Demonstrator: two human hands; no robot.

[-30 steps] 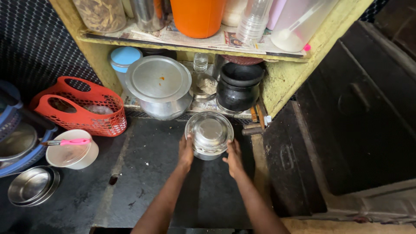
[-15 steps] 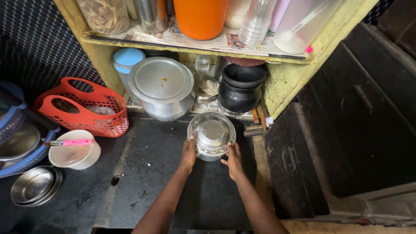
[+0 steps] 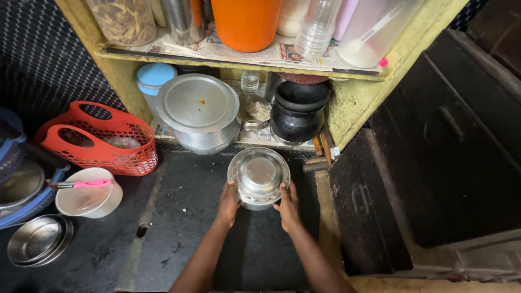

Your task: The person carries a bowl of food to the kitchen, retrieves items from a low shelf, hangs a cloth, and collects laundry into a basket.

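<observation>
The steel bowl (image 3: 258, 177) sat between the two hands over the dark floor (image 3: 179, 228), its open mouth facing up. The left hand (image 3: 228, 202) pressed against its left side and the right hand (image 3: 287, 204) against its right side, so both were clamped on it with fingers spread along the wall. Just beyond the hands stood a lidded steel pot (image 3: 201, 113) and a black pot (image 3: 298, 111) on the lower yellow shelf (image 3: 353, 103). Well off to the left of the left hand lay a red basket (image 3: 103, 142), a white bowl (image 3: 87, 193) (a pink-handled tool (image 3: 81, 184) across it), and stacked steel bowls (image 3: 37, 240).
</observation>
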